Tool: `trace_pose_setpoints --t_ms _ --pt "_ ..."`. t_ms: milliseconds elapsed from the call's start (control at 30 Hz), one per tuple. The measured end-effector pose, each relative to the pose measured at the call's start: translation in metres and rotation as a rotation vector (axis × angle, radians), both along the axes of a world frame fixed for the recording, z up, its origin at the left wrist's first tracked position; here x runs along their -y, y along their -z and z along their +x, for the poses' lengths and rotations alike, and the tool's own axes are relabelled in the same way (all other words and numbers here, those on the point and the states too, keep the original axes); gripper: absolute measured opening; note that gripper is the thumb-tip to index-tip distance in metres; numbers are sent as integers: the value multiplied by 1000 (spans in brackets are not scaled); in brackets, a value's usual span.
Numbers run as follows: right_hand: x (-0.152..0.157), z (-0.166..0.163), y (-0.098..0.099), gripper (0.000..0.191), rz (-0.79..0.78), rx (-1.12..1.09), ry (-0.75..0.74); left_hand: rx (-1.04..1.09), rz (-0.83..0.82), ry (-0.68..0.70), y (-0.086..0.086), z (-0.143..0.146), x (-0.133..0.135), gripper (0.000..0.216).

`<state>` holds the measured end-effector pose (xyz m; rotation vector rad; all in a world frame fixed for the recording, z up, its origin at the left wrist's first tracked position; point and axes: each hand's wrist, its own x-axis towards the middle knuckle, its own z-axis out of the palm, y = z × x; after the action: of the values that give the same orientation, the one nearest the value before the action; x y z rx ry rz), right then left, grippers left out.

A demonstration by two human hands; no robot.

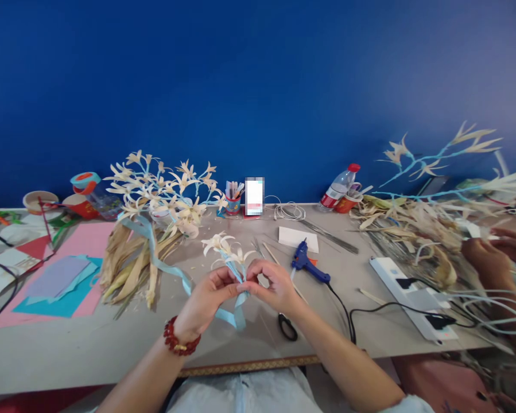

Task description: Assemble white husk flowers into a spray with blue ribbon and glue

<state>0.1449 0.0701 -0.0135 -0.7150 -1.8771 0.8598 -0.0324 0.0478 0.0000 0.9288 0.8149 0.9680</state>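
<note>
My left hand (212, 295), with a red bead bracelet at its wrist, pinches the pale blue stem of a small spray of cream husk flowers (218, 244). Thumb and fingertips of my right hand (271, 285) are closed at the base of that stem, where a light-blue ribbon (239, 318) meets it. The ribbon hangs in a loop under my hands and trails left across the table. My fingertips hide the exact spot where ribbon and stem touch. Left of my hands, a larger bunch of the same flowers (184, 186) rises above dried corn husks (131, 269).
A blue glue gun (307, 263) lies right of my hands, near black-handled scissors (287, 327). Farther right are a white power strip (406, 298) with cables and a co-worker's hands (488, 258). Coloured paper (59, 287) covers the left. A bottle (339, 186) leans at the back.
</note>
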Motion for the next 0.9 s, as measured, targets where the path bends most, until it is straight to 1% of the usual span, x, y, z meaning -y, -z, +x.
trace_pose_setpoints --t_ms 267,467,533,633,667,733,767,900 --pt "0 1 -3 19 30 39 7 -16 6 -24 -2 -2 2 17" --pt "1 1 -5 31 63 29 5 12 4 -42 -2 -3 4 15" --pt "2 3 -5 30 50 17 3 30 1 -49 -3 -3 4 14" --pt "6 7 -8 25 45 -33 51 49 -11 -82 -3 -3 4 15" --pt "8 9 -11 21 73 -45 74 54 -17 -94 -3 -3 3 16" --pt "15 13 -18 14 181 -2 116 67 -30 -116 -3 -3 3 16" --pt "19 15 -23 14 256 59 133 75 -31 -122 -3 -2 3 15" --pt "33 17 -40 17 605 423 229 106 -2 -150 -3 3 4 12"
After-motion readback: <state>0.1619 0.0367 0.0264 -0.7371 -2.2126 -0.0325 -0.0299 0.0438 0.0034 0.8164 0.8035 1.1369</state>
